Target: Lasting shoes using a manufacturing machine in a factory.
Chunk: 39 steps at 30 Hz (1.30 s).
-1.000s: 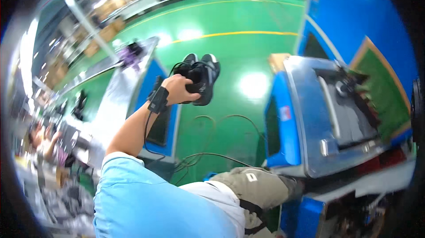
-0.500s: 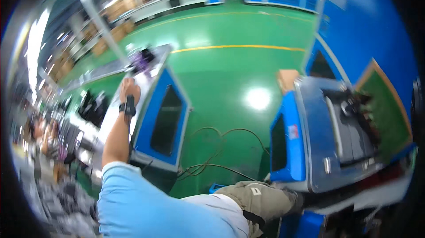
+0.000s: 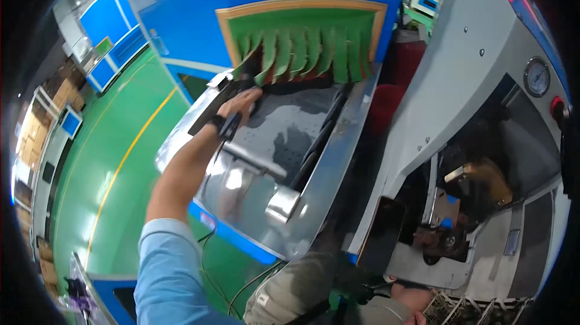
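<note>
My left hand (image 3: 240,107) reaches out over a conveyor belt (image 3: 293,125), at the mouth of a blue machine. Its fingers are closed round a dark, elongated object (image 3: 246,77) by the green strip curtain (image 3: 296,53). That object's kind is hard to make out, as the hand and blur hide part of it. On the wrist is a black band with a small box. Low at the right, my right hand (image 3: 411,302) shows only in part, beside a dark thing and a metal rack (image 3: 462,310). What its fingers do is hidden.
A grey machine (image 3: 417,125) with a pressure gauge (image 3: 536,77) and a red button (image 3: 557,107) stands close on the right. A black panel (image 3: 382,231) juts from it. Cables (image 3: 254,279) lie on the green floor. The conveyor's metal frame (image 3: 260,204) has raised edges.
The view has swung right, from the bench with a purple item to the conveyor. My left hand has gone from that bench to the dark object at the curtain. My right hand has come into view.
</note>
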Each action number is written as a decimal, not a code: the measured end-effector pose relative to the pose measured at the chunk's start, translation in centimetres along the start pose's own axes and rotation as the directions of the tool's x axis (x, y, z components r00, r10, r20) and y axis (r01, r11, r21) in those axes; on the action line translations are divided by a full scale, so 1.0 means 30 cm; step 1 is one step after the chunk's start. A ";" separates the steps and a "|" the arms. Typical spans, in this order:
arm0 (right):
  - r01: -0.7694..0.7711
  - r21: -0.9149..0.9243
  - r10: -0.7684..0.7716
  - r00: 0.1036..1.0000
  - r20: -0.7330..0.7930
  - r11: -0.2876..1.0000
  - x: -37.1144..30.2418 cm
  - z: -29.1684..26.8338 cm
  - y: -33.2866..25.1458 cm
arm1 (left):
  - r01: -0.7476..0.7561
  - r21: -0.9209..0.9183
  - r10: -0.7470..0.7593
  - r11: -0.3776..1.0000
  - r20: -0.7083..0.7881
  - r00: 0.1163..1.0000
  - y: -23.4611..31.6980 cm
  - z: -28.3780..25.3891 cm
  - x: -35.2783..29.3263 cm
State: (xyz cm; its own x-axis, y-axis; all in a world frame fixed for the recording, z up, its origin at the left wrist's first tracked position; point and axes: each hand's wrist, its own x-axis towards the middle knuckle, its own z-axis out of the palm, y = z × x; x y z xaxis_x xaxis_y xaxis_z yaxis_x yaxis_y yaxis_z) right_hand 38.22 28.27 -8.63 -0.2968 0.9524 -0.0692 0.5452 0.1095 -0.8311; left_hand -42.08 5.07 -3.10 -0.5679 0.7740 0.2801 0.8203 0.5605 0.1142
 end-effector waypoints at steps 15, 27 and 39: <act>0.088 -0.197 -0.116 0.984 -0.134 0.976 0.096 0.140 0.026 | 0.596 -0.386 -0.521 0.704 0.289 0.803 0.269 0.219 0.206; 0.441 0.696 -0.639 0.768 0.034 0.567 -0.138 0.384 -0.695 | 0.133 -0.789 0.002 0.599 0.168 0.986 1.040 -0.300 -0.922; 0.347 0.598 -0.508 0.853 0.119 0.723 -0.241 0.169 -0.571 | 0.469 -0.673 0.147 -0.572 0.478 0.866 1.648 -0.186 -0.936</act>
State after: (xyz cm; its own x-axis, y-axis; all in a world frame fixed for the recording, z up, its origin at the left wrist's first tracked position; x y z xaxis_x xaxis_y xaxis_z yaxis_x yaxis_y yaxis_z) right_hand 27.05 18.06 3.31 -0.6235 0.7229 0.2978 -0.1778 0.2398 -0.9544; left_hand 14.81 9.40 0.01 -0.4034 0.8936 -0.1966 -0.6894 -0.1556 0.7074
